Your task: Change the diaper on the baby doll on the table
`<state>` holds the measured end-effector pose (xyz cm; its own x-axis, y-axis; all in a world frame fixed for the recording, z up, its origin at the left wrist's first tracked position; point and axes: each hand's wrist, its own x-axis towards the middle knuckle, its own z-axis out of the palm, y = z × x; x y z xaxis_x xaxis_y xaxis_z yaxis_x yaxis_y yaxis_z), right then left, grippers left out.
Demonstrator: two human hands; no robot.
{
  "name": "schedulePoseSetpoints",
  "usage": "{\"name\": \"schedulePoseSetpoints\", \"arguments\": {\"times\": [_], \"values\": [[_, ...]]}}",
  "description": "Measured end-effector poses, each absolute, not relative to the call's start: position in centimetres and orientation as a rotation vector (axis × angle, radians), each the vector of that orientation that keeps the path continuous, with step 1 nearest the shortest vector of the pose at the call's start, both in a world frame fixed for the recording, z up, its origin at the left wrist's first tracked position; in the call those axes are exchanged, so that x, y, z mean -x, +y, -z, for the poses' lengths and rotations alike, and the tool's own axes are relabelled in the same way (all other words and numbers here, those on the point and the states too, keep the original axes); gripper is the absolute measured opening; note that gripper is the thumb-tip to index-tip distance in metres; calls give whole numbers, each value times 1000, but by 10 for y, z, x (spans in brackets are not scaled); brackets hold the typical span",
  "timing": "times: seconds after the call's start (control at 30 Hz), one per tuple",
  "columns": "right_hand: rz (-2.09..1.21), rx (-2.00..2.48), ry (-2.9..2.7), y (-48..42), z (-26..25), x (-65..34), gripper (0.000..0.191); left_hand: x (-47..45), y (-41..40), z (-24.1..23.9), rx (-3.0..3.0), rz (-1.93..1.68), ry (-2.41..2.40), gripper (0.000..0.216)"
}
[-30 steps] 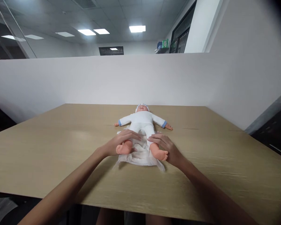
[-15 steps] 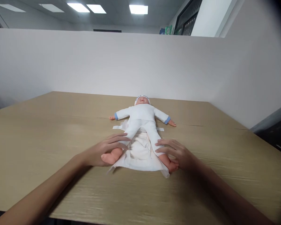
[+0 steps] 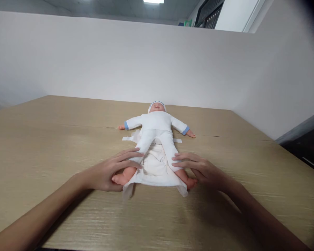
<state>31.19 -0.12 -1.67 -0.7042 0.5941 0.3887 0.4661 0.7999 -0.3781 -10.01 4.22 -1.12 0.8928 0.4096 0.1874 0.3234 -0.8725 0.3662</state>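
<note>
A baby doll [image 3: 157,120] in a white suit with blue cuffs and a white cap lies on its back, arms spread and head away from me. Beneath its hips and between its legs is an unfolded white diaper [image 3: 154,179], with its tabs out to both sides. My left hand [image 3: 115,169] rests with fingers stretched over the doll's lower leg on the left, beside the bare foot. Across the other lower leg lie the extended fingers of my right hand [image 3: 201,167]. Neither hand is closed round a leg; the thumbs are partly hidden.
The doll is on a wide wooden table [image 3: 68,146] with a seam across it. A white partition [image 3: 107,59] rises behind the table's far edge. At the right side stands a dark object [image 3: 306,143], its kind unclear.
The view has tilted down slightly. Both hands stay on the doll's lower legs, with only small shifts of the fingers. The diaper's near left corner now hangs lower beside the foot.
</note>
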Motion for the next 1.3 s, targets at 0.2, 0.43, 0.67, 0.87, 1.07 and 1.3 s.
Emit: {"name": "schedulePoseSetpoints", "arguments": {"times": [0.2, 0.43, 0.67, 0.87, 1.07, 1.3], "values": [[-317, 981, -2503, -21, -2, -294, 49, 100, 38, 11, -2694, -369, 573, 68], [-9, 1115, -2455, -36, 11, -268, 45, 81, 23, 8, -2625, -523, 655, 76], [-90, 1149, -2332, -29, 12, -262, 17, 58, 28, -10, -2544, -572, 864, 22], [-240, 1176, -2053, 7, 5, -252, 29, 45, 65, -18, -2295, -790, 1083, 43], [-281, 1136, -1916, 65, -8, -244, 33, 25, 113, -13, -2084, -1101, 1006, 50], [-774, 1200, -1467, 132, -1, -244, 32, 3, 174, 3, -1613, -1050, 1070, 64]]}}
